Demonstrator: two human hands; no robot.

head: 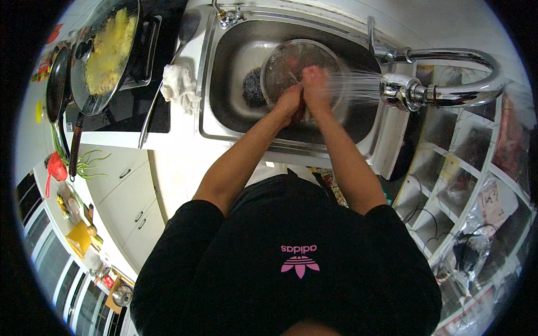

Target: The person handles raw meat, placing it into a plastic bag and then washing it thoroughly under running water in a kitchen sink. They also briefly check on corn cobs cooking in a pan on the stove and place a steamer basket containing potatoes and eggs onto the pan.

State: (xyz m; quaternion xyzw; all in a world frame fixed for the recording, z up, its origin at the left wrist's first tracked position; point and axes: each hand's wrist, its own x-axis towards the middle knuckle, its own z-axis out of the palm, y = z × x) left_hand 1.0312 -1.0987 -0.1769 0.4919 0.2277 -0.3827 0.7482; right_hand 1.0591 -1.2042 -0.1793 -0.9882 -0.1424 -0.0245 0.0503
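Note:
Both hands are close together over a round, translucent bowl (275, 52) in the stainless steel sink (235, 46). My left hand (289, 102) has curled fingers, and its palm side is hidden. Against it sits my right hand (316, 84), bunched and blurred by the water. Something dark red (299, 112) shows between the hands; its kind is unclear. More reddish matter (293, 63) appears blurred inside the bowl. From the right, a chrome faucet (399, 91) sprays a wide fan of water onto my right hand and the bowl. Left of the bowl lies a dark scouring pad (253, 87).
A glass-lidded pan (110, 54) of yellow food sits on the black cooktop (157, 113), its handle (75, 147) jutting over the counter edge. A white cloth (178, 86) and a long-handled metal spatula (157, 98) lie between cooktop and sink. White shelving (452, 168) stands at right.

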